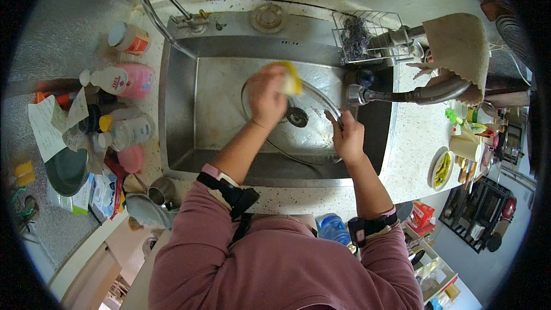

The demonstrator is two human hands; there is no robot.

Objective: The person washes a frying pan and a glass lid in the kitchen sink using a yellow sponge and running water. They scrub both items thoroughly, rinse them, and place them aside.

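Note:
Over the metal sink (pixel 221 117), my left hand (pixel 267 95) is closed around a yellow and white sponge (pixel 293 79). The sponge is slightly blurred and at the far rim of what looks like a clear glass pot lid (pixel 315 132) with a thin metal edge. My right hand (pixel 347 136) grips the lid's right edge, with its fingers wrapped round the rim. A dark round piece (pixel 297 116) shows at the lid's middle; whether it is a knob or the drain beneath, I cannot tell. Part of the lid's rim is behind my left hand.
A curved faucet (pixel 155 8) rises at the back left; a sprayer head (pixel 359 95) juts over the right edge. A wire basket (pixel 373 34) with a scouring pad stands back right. Left are a pink bottle (pixel 129 80) and jars; right, a plate (pixel 442 169) of green food.

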